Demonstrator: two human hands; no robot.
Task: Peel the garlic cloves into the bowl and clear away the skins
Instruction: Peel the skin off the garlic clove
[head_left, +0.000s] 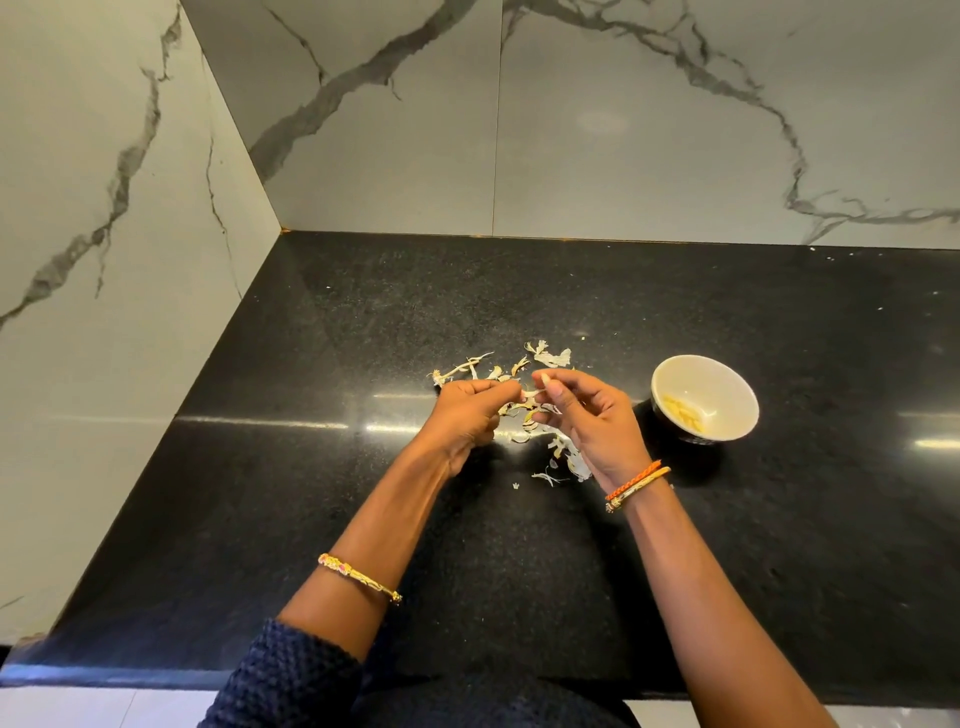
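A glossy black speckled countertop (322, 467) meets 2 grey-veined white marble walls (623, 130) in a corner.

Black speckled countertop (322, 467) carried everything. Garlic skins (545, 356) were scattered on it, beyond, under and just behind both hands. Bowl (737, 395) sat on it just right of the right hand (592, 421), peeled cloves (683, 411) inside. Left hand (462, 415) was opposite, over the skins.

bowl (717, 382) right of skins (545, 358), bare counter (311, 467) left
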